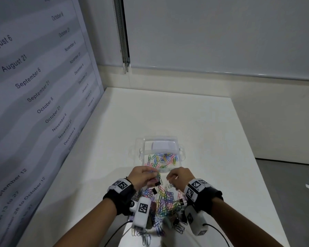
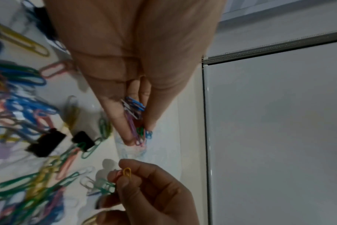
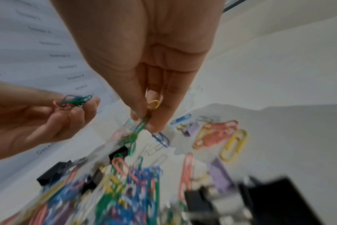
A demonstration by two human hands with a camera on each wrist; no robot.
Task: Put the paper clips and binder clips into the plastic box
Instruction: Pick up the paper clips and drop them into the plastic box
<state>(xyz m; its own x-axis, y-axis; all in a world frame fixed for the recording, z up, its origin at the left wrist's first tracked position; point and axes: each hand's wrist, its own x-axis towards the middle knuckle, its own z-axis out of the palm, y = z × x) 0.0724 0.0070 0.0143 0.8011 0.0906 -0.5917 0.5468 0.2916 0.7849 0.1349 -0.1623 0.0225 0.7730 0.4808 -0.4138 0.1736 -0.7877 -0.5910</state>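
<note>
A clear plastic box (image 1: 181, 150) stands on the white table with coloured paper clips (image 1: 161, 160) lying in it. A heap of paper clips (image 1: 163, 200) and black binder clips (image 2: 45, 142) lies on the table between my wrists. My left hand (image 1: 144, 176) hovers just before the box's near edge and pinches a bunch of blue, purple and green paper clips (image 2: 136, 120). My right hand (image 1: 179, 176) is level with it and pinches a yellow paper clip (image 3: 153, 105) with green clips (image 3: 138, 129) dangling below it.
A printed wall panel with dates (image 1: 34, 86) runs along the table's left edge. The white table (image 1: 168, 113) stretches beyond the box. Lilac binder clips (image 3: 192, 129) and large yellow and pink clips (image 3: 233, 144) lie on the right side of the heap.
</note>
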